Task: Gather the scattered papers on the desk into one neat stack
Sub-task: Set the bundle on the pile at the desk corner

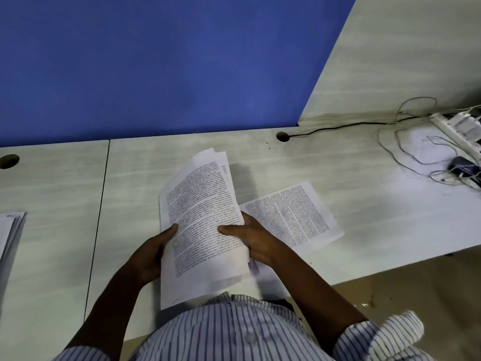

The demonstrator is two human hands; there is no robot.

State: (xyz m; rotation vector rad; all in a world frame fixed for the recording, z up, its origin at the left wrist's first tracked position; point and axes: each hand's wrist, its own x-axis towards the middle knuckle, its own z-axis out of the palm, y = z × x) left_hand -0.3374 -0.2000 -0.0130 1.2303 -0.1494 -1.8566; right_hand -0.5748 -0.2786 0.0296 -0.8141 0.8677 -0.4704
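the gathering step is under way. both hands hold a sheaf of printed pages [200,217] lifted off the counter [364,204], in front of the person's striped shirt. the left hand [153,254] curls round the sheaf's left edge with its thumb laid across the top page. the right hand [250,241] grips the right edge the same way, thumb on the print and fingers hidden behind. the sheaf is not square: page corners fan out at the far end, more edges stick out at the near end, and the top page bows upward.

a loose printed sheet [294,217] lies flat on the counter just beside the right hand, turned at an angle and not yet gathered. a strip of white paper also shows under the right wrist near the counter's front edge; whether it is a separate sheet i cannot tell. a pile of papers [10,235] sits at the far left of the view, well apart from the sheaf and cut off by the frame.

as i judge it, the next move calls for one hand to let go, pick up the loose sheet and add it to the sheaf, then tap the edges on the counter to square them. thin paper flexes and slips, so a one-handed hold may let the fan spread.

no tray, box or folder shows; the papers lie directly on the counter. a power strip [458,128] and tangled cables [416,152] sit at the far right.
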